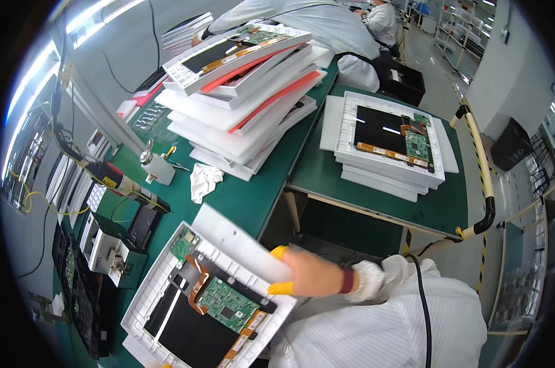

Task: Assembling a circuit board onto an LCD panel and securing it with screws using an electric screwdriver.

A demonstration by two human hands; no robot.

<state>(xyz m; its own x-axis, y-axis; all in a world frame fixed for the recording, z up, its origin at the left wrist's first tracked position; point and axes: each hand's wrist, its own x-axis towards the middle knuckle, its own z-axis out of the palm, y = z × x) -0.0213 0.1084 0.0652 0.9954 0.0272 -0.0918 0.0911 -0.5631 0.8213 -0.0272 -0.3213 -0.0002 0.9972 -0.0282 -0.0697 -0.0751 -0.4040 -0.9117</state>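
Head view: right hand (314,273) spread at the panel (195,331) rim, closure indeterminate; keep contact off the circuit board (228,305) left of the grip.

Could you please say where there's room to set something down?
Bare bench lies between the white cloth and the white sheet; the right table has room along its near edge, before the smaller stack. The tall stack crowds the far bench.

Left hand (167,365) mostly beyond the picture's lower edge.

Gry wall (133,43) w/ tube lts (90,15)
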